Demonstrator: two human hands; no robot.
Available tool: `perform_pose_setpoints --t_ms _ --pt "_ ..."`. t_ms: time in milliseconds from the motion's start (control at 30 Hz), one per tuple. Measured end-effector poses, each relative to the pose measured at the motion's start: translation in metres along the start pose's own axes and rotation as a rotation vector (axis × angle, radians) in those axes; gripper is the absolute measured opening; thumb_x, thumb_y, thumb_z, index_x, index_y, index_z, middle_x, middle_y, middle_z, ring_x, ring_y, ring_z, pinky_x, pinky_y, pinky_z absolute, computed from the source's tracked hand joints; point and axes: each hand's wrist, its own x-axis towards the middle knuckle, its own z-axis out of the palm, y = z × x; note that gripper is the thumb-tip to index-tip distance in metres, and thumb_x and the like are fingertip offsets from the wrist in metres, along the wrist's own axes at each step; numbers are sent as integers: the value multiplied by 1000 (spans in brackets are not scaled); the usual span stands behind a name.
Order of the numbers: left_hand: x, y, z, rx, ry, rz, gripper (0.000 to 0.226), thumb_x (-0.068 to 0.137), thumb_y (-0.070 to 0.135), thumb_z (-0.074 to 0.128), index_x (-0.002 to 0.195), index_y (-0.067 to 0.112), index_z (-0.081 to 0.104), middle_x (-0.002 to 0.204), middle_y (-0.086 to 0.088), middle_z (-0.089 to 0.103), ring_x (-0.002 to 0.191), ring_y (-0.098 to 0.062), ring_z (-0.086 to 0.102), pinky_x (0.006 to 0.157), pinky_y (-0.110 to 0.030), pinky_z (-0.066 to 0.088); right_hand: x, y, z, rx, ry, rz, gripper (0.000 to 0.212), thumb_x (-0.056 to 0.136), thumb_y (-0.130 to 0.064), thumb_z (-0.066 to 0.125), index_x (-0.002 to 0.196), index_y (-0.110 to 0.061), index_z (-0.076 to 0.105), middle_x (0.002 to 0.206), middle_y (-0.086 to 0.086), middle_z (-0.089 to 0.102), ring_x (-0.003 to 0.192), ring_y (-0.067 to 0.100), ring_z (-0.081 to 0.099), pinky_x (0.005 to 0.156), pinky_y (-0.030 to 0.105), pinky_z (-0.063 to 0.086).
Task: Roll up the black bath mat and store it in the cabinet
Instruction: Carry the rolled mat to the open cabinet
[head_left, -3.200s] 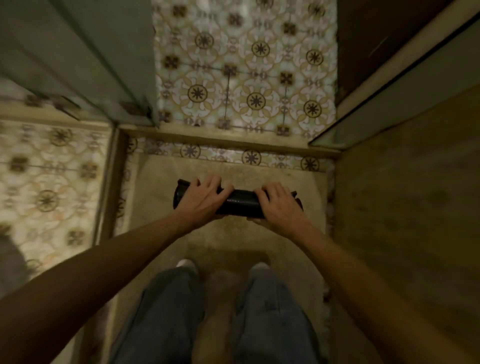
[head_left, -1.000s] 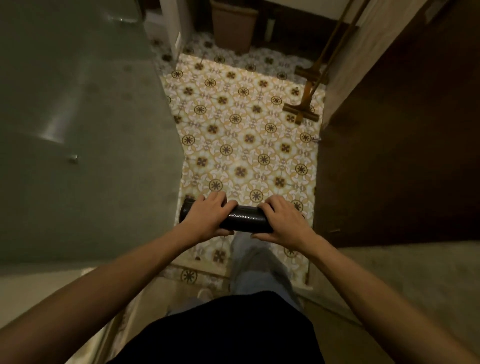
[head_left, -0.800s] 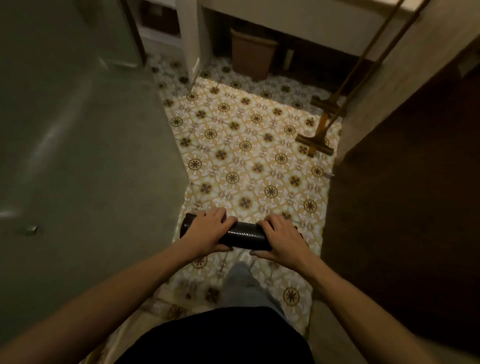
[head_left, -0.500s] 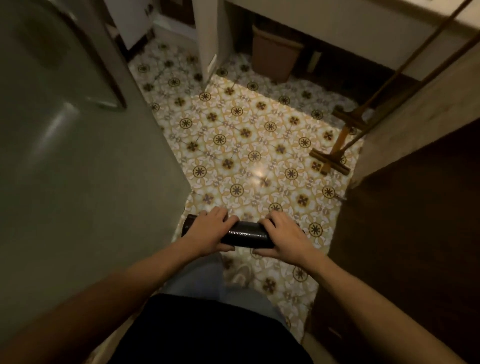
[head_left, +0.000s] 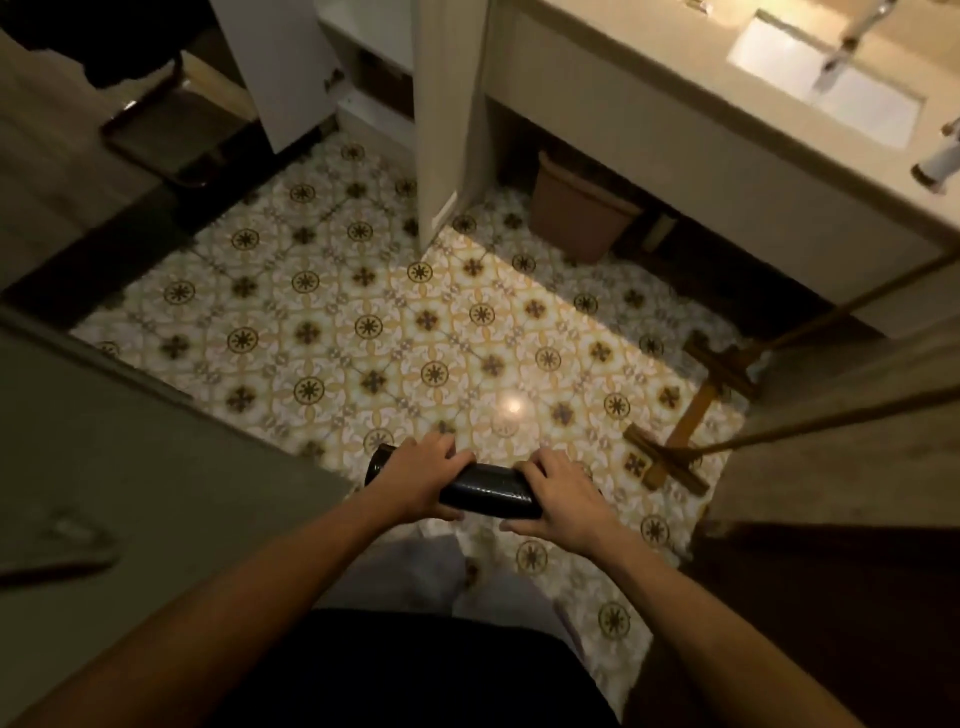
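Note:
The black bath mat (head_left: 488, 491) is rolled into a tight tube and held level in front of me, above the patterned tile floor. My left hand (head_left: 418, 478) grips its left part, with the left end of the roll sticking out past my fingers. My right hand (head_left: 558, 493) grips its right part and hides that end. A white cabinet (head_left: 358, 88) with an open door (head_left: 447, 119) stands ahead at the far side of the floor.
A sink counter (head_left: 727, 135) runs along the upper right, a brown bin (head_left: 576, 213) beneath it. Two long-handled wooden floor tools (head_left: 670, 462) lean at the right beside a wall. A glass panel (head_left: 130, 493) fills the left. A dark stool (head_left: 156, 130) stands upper left.
I have stood up and walked forward off the beige floor onto the patterned tiles with the roll in both hands. The cabinet, sink counter and bin have come into view.

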Motion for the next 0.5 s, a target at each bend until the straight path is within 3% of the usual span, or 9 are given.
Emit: perform_pose_setpoints --t_ms 167,500 --pt "60 -63 -52 -7 18 -6 74 80 70 62 135 26 39 123 -3 45 110 -22 45 83 -38 45 84 38 -60 -27 4 -44 76 83 -68 64 134 -14 51 121 10 48 107 29 48 89 44 47" --pt "169 -207 -133 -77 3 -91 77 82 68 62 141 23 39 128 -5 45 114 -23 46 84 -38 47 289 97 -144 2 -83 -159 78 78 -75 63 132 -19 53 118 6 48 106 24 47 87 39 47"
